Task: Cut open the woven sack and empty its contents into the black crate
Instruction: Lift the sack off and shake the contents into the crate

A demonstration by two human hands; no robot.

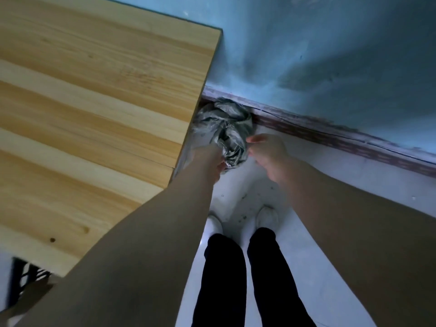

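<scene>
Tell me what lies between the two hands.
In the head view, bunched fabric of the woven sack lies between the left hand and the right hand.

the left hand (pixel 213 159) grips the crumpled grey woven sack (pixel 226 123) beside the wooden table (pixel 94 102); the right hand (pixel 269 152), loosely curled, is at its edge.

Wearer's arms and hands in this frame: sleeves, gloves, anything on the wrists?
Both arms bare to the frame edge, no sleeves showing. Left hand and right hand ungloved; no watch, band or ring visible, though the picture is soft. Also worn: black trousers, white shoes.
</scene>
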